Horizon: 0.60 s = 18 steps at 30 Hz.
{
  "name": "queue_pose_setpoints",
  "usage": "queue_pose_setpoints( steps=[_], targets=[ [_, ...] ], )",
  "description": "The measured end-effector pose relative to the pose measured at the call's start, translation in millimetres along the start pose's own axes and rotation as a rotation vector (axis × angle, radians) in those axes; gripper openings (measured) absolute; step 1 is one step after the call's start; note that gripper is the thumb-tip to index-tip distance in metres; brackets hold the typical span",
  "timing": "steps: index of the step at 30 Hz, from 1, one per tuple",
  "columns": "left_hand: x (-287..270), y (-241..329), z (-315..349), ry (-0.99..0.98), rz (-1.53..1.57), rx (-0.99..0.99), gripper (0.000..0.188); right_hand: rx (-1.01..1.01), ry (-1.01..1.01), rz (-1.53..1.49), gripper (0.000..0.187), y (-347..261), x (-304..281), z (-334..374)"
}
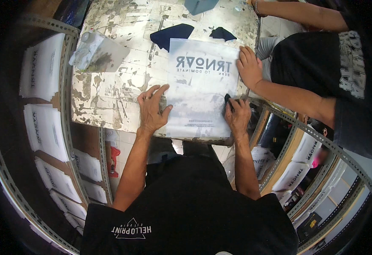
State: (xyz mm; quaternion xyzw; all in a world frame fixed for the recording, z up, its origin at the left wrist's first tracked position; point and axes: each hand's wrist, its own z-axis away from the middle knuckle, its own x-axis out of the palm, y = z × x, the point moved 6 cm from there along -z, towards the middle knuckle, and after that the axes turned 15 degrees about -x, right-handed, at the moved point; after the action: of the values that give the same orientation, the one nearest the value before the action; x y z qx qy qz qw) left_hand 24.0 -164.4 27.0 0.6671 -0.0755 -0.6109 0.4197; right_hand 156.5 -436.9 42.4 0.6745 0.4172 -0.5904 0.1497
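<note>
A frosted, see-through plastic bag with dark printing lies flat near the table's front edge. My left hand rests by its left side, fingers apart and thumb at the edge, holding nothing. At the lower right of the bag, my right hand is closed on a small dark cloth, which presses on the sheet and is mostly hidden by the fingers. A co-worker's hand lies at the bag's upper right edge.
Behind the bag lie a navy cloth and a smaller dark cloth on the paint-worn table. A clear plastic bottle lies at left. Metal shelving with white printed stacks flanks me; a co-worker stands at right.
</note>
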Motion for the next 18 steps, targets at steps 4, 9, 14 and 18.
queue_pose_setpoints(
  steps=[4, 9, 14, 18],
  targets=[
    [0, 2, -1, -0.013, 0.005, -0.013, 0.069, -0.052, -0.023, -0.09, 0.023, -22, -4, 10],
    [-2, 5, -2, -0.006, 0.006, -0.025, 0.07, -0.03, -0.005, 0.015, 0.021, -9, 0, 1],
    [-1, 3, -2, -0.009, 0.015, -0.021, 0.069, -0.027, -0.02, -0.096, 0.02, -21, 4, 5],
    [-1, 2, -3, -0.009, 0.01, -0.023, 0.069, 0.016, 0.005, -0.022, 0.02, -24, 0, -1]
  ],
)
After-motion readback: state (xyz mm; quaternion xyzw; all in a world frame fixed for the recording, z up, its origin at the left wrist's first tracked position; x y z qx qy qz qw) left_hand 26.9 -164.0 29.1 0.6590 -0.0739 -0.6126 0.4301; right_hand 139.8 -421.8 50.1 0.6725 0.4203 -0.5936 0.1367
